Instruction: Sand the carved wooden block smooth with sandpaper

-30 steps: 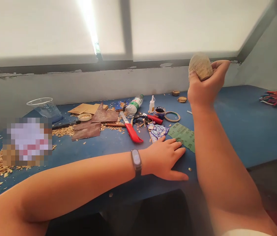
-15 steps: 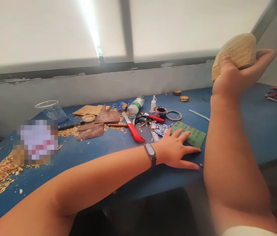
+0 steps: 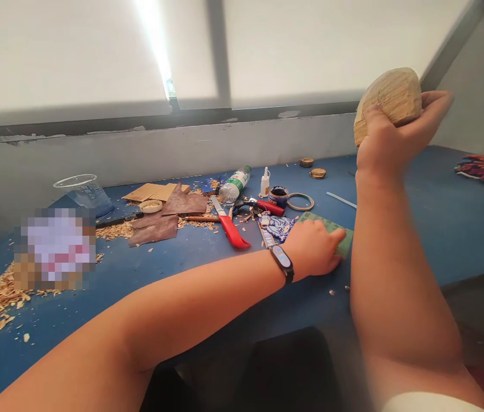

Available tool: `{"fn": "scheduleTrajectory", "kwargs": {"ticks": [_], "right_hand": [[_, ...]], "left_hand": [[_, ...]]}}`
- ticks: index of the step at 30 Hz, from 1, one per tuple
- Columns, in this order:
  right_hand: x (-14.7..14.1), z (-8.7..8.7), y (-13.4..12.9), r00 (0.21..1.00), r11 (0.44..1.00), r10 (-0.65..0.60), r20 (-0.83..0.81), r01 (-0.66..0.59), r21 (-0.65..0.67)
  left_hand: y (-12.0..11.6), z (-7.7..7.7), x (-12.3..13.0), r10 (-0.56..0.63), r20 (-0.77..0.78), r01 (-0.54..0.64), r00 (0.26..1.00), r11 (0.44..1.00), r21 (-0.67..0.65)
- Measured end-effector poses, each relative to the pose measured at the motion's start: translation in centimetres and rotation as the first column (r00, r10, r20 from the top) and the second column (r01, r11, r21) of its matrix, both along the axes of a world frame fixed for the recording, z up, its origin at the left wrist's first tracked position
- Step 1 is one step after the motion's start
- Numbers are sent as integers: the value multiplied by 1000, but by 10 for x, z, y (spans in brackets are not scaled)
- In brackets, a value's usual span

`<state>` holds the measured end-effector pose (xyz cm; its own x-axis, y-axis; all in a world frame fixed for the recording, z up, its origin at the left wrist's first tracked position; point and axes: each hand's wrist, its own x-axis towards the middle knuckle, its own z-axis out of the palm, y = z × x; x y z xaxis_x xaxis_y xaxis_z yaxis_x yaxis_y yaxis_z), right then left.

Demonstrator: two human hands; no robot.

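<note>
Green sheet (image 3: pixel 346 245) lies under the half-curled left hand (image 3: pixel 313 249); right hand (image 3: pixel 388 140) (aloft) grips wood (image 3: pixel 394 94).

No legible text, green sheet (image 3: pixel 346 246) included

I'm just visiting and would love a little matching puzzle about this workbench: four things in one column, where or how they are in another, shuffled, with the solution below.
Things
1. Wooden piece
2. Green sheet
3. Clear bottle
4. Small nozzle bottle

Place or state
A. Standing upright
B. Partly hidden by the left hand
C. Lying on its side
D. Held up in the right hand

Right pairs: 1-D, 2-B, 3-C, 4-A
</note>
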<state>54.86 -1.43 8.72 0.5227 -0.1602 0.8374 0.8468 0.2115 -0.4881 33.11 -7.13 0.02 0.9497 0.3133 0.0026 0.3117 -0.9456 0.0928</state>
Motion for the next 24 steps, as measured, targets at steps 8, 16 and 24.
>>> {"fn": "scheduleTrajectory", "kwargs": {"ticks": [8,16,24], "right_hand": [[8,-4,4,999,999,38,-27,-39,-38],[-19,0,-1,994,997,79,-72,-78,16],[-24,-1,-4,975,989,148,-165,-147,15]], "left_hand": [[22,1,31,403,-101,-416,909,886,-204],[23,17,51,432,-186,-469,882,837,-280],[34,25,44,351,-75,-337,933,784,-521]]}}
